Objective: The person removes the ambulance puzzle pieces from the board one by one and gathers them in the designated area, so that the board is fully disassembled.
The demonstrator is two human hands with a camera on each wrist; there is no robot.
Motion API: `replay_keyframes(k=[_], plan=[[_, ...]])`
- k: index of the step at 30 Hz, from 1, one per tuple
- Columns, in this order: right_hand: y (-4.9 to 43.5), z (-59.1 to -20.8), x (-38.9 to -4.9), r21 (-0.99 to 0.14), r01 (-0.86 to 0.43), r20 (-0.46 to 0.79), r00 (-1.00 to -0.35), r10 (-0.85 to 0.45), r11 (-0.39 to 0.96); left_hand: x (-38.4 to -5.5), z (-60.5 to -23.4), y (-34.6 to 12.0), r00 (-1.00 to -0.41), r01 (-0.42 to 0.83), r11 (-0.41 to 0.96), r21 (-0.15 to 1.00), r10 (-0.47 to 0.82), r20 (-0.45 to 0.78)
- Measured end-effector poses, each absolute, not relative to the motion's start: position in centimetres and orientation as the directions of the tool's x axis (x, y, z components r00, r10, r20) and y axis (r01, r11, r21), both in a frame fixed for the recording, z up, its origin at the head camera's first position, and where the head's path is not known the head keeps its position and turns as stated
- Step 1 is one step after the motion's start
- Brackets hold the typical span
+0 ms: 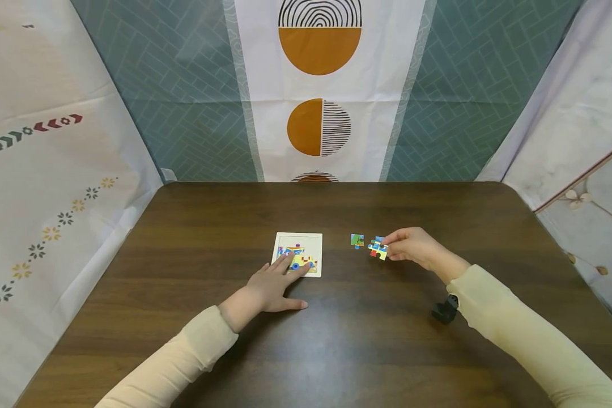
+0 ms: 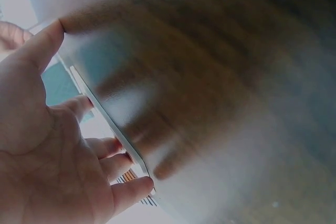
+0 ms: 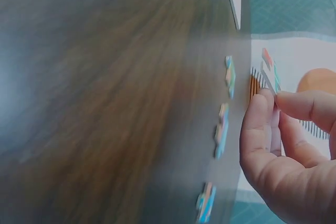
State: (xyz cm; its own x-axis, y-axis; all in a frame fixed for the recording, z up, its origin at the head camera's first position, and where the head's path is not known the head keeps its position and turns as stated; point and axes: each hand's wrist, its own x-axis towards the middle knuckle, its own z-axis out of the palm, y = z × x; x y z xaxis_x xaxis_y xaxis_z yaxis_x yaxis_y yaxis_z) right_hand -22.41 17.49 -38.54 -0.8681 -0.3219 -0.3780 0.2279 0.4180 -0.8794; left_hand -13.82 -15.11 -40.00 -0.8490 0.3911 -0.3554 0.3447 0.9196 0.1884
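My left hand [image 1: 274, 286] rests with spread fingers on a square, pale jigsaw tray [image 1: 312, 241], fingertips over its lower half. Part of a colourful vehicle picture [image 1: 297, 260] shows there, partly covered by the fingers. From the left wrist view, fingertips [image 2: 140, 186] lie along the tray's edge [image 2: 107, 119]. Between thumb and fingertips, my right hand [image 1: 413, 247] pinches a jigsaw piece [image 1: 378, 250] with yellow, blue and red on it. This piece [image 3: 270, 73] is raised and tilted in the right wrist view. A green jigsaw piece [image 1: 357, 240] lies just left of it.
Loose jigsaw pieces lie in a row on the table in the right wrist view: one near the tray [image 3: 230, 77], another jigsaw piece [image 3: 221, 130] and a blue-edged piece [image 3: 207, 203]. A dark wooden table [image 1: 347, 340] spreads beneath, with patterned cloth [image 1: 194, 85] behind.
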Motion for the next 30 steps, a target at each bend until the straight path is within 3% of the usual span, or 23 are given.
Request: replay_keyframes(k=[14,30], plan=[[21.8,-38.6,-20.9,-0.856,0.224,-0.398,-0.861,-0.317,0.466,-13.8,-39.7,-15.0,-0.845,0.350,0.916,0.195,0.398,-0.357],[24.6,-39.5,-21.4,-0.819,0.239,-0.428,-0.860,-0.277,0.521,-13.8,-39.9,-15.1,-0.841,0.348,0.918,0.188,0.395,-0.371]])
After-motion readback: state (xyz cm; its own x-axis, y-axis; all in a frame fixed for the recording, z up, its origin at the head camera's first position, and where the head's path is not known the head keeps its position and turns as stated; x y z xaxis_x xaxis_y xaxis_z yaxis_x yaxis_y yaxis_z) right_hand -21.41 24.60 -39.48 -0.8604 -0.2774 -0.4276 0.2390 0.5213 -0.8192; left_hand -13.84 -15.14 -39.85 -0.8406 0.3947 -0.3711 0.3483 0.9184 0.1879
